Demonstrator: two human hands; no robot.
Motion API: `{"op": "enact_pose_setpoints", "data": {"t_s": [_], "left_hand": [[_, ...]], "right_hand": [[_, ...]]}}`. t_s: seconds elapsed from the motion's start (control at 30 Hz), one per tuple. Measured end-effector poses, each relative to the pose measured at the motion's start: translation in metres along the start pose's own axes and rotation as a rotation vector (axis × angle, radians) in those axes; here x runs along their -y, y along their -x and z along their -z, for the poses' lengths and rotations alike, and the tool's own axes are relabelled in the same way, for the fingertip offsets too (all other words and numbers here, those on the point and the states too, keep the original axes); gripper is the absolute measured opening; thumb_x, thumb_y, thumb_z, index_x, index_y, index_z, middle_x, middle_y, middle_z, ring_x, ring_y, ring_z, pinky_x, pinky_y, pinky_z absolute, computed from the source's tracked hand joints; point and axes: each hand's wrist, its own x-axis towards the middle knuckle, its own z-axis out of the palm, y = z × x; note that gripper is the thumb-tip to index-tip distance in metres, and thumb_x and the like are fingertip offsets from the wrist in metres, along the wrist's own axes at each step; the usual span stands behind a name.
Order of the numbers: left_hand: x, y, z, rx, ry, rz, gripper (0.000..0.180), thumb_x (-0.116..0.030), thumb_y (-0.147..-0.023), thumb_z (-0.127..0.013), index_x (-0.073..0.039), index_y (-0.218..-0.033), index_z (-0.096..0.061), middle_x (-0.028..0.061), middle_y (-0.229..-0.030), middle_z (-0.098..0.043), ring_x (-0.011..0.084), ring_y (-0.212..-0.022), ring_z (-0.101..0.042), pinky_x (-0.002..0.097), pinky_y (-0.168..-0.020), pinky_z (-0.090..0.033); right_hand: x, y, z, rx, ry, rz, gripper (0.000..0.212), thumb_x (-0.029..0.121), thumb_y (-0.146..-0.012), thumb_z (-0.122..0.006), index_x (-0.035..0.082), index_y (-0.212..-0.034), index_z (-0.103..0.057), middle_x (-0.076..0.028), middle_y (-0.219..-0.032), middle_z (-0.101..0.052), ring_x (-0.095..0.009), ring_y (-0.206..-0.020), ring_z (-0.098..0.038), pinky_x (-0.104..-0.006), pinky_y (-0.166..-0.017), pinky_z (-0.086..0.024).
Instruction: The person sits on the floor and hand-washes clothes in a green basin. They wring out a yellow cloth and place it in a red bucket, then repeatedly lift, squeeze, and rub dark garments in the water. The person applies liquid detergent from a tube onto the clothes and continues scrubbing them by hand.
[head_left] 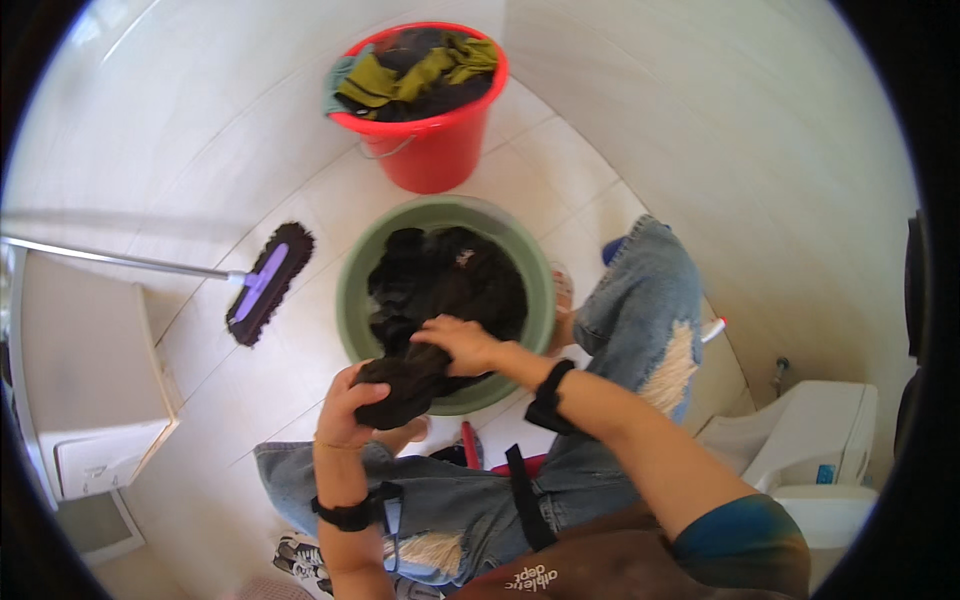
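Observation:
A round green basin point(352, 270) stands on the tiled floor between my legs, with dark, wet-looking clothes point(490, 275) heaped in it. At its near left rim my left hand point(348, 405) is closed round a bunched black piece of clothing point(405, 390), thumb on top. My right hand point(460, 342) lies over the same dark cloth above the basin, its fingers curled onto it. The cloth runs from my left hand down into the heap, so where it ends is hidden.
Beyond the basin stands a red bucket point(430, 155) full of dark and yellow-green clothes. A mop point(268, 280) with a purple head lies to the left, near a white cabinet point(95, 370). At right is a white toilet point(810, 440). Sneakers point(300, 560) sit at lower left.

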Motion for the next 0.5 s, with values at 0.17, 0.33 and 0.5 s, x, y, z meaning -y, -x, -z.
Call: {"op": "enact_pose_setpoints", "data": {"t_s": [0.17, 0.33, 0.5], "left_hand": [[-0.003, 0.012, 0.005, -0.051, 0.009, -0.174, 0.044, -0.014, -0.065, -0.058, 0.008, -0.103, -0.054, 0.0184, -0.097, -0.061, 0.0292, -0.089, -0.06, 0.0382, -0.085, -0.047], [-0.013, 0.006, 0.011, -0.093, 0.255, -0.309, 0.039, -0.017, -0.074, -0.055, 0.006, -0.105, -0.055, 0.0172, -0.103, -0.061, 0.0304, -0.096, -0.058, 0.0392, -0.092, -0.042], [-0.011, -0.01, 0.002, -0.018, 0.355, -0.377, 0.036, -0.016, -0.08, -0.051, 0.004, -0.109, -0.055, 0.0163, -0.109, -0.059, 0.0295, -0.102, -0.056, 0.0393, -0.095, -0.04]], "right_hand": [[0.004, 0.006, -0.016, -0.312, -0.065, -0.235, 0.051, 0.004, -0.062, -0.062, 0.009, -0.111, -0.05, -0.014, -0.113, -0.052, -0.031, -0.102, -0.05, -0.0396, -0.083, -0.043], [0.013, 0.015, 0.06, -0.752, -0.374, -0.298, 0.03, -0.002, -0.06, -0.052, 0.002, -0.09, -0.056, -0.018, -0.084, -0.059, -0.034, -0.08, -0.056, -0.0361, -0.069, -0.045], [0.073, 0.003, 0.166, -0.734, -0.688, -0.127, 0.015, -0.005, -0.061, -0.042, -0.003, -0.067, -0.055, -0.007, -0.056, -0.053, -0.009, -0.06, -0.048, -0.0265, -0.054, -0.04]]}}
